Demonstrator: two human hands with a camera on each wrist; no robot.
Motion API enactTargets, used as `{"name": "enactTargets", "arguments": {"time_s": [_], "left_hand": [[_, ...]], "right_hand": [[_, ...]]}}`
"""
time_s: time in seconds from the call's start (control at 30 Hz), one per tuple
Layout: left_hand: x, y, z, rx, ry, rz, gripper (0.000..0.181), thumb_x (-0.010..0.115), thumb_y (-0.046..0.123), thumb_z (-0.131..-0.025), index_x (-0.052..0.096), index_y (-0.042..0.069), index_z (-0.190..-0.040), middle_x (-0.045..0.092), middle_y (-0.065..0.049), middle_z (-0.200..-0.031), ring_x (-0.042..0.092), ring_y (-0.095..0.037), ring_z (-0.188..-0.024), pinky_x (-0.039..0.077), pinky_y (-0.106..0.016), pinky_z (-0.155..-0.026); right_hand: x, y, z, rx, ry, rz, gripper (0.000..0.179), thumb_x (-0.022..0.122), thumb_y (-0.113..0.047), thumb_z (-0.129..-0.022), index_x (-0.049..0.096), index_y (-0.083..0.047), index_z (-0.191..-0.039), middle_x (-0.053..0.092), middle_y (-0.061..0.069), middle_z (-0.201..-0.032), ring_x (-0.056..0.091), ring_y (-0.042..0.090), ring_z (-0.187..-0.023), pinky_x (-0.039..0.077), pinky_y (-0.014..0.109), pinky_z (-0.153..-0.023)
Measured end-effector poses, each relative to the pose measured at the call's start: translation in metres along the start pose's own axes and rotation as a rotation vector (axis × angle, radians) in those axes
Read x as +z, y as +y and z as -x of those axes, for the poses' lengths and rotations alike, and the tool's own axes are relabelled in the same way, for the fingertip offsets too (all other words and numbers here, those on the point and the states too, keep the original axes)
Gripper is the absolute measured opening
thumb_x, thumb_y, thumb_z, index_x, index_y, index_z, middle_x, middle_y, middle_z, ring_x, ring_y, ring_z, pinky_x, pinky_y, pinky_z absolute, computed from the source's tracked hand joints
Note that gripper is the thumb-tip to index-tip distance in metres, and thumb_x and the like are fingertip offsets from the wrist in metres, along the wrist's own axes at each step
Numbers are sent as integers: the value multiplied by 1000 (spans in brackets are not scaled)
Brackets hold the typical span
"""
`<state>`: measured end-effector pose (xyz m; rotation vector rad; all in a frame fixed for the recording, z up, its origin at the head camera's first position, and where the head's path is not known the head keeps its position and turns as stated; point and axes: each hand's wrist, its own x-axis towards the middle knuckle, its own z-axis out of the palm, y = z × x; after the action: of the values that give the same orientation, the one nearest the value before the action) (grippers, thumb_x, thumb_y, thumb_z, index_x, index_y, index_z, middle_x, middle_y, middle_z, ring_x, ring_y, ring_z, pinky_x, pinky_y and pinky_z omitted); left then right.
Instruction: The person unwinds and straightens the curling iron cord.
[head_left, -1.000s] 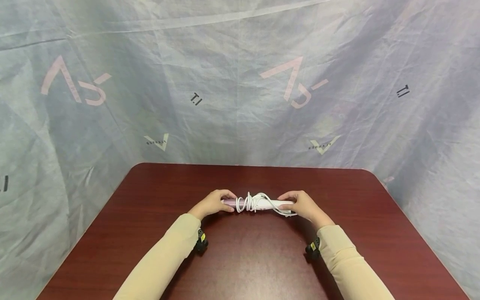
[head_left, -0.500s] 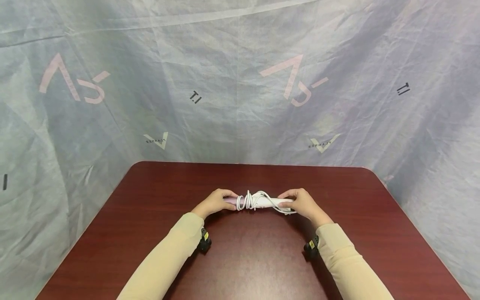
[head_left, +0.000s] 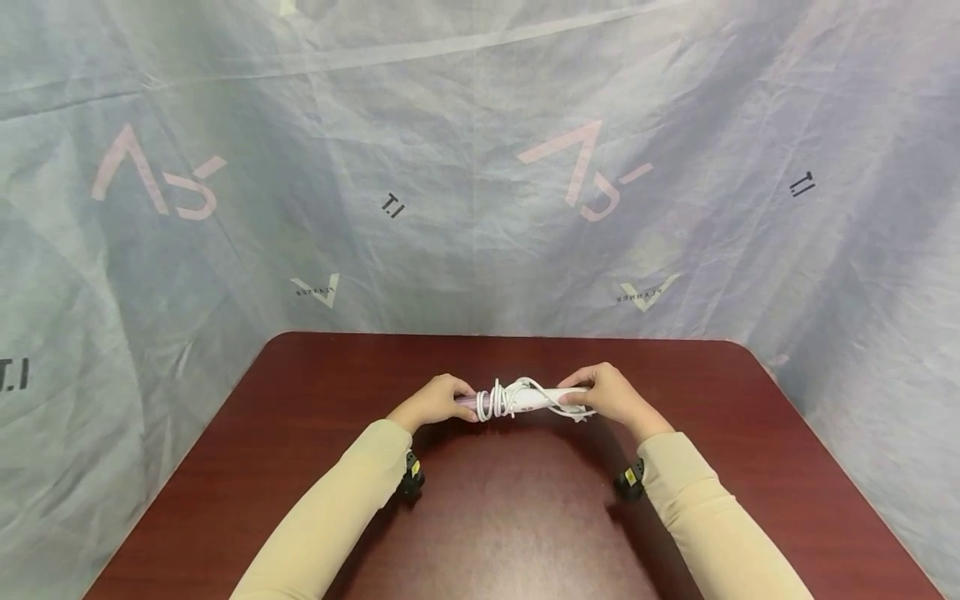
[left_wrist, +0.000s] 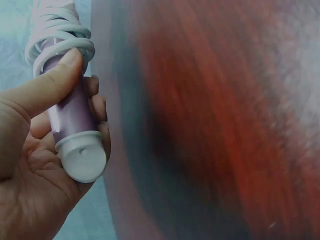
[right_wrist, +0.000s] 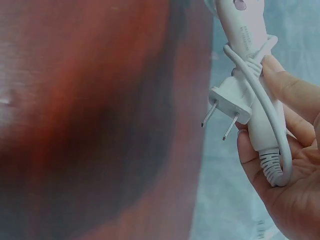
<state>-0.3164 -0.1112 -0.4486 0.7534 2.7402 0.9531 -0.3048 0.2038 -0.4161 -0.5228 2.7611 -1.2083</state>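
A curling iron with a white handle and purple barrel is held crosswise between both hands, seemingly just above the table. My left hand grips the barrel, thumb on the near side and fingers behind it, beside the white end cap. Around the barrel runs the coiled white cord. My right hand holds the handle near its cord end. A two-pin plug sticks out beside the handle there, with a loop of cord crossing over it. Part of each hand's fingers is hidden behind the iron.
Beneath the hands lies a dark red wooden table with rounded far corners. A grey printed cloth hangs behind it and along both sides. Each wrist wears a small black camera, such as the left one.
Both hands have risen a little with the curling iron, the right one more, so the handle end now sits slightly higher. The left hand has shifted slightly right. Both grips look the same.
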Motion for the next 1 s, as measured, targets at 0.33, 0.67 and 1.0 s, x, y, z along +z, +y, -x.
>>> {"name": "enactTargets", "arguments": {"time_s": [0.33,0.67,1.0], "left_hand": [[-15,8,5,26,34,31,29,77,15,-80,70,1,-104,69,-5,-90,52,-9,-74,45,-23,-68],[-17,22,10,80,88,68,28,73,15,-84,67,3,-108,66,-4,-88,53,-10,-73,46,-25,-68],[-6,24,15,123,204,89,26,72,15,-86,67,6,-110,67,-5,-92,53,-12,-76,46,-26,-70]], "right_hand": [[-20,-27,-9,-16,0,27,22,80,-18,-79,76,-7,-98,74,7,-89,55,10,-66,47,25,-61],[-39,-48,-8,-48,22,76,21,80,-18,-79,77,-9,-97,74,8,-95,60,13,-75,49,27,-66],[-53,-63,2,-86,70,46,28,78,-22,-82,74,-11,-107,73,9,-103,65,14,-80,52,31,-68]]}}
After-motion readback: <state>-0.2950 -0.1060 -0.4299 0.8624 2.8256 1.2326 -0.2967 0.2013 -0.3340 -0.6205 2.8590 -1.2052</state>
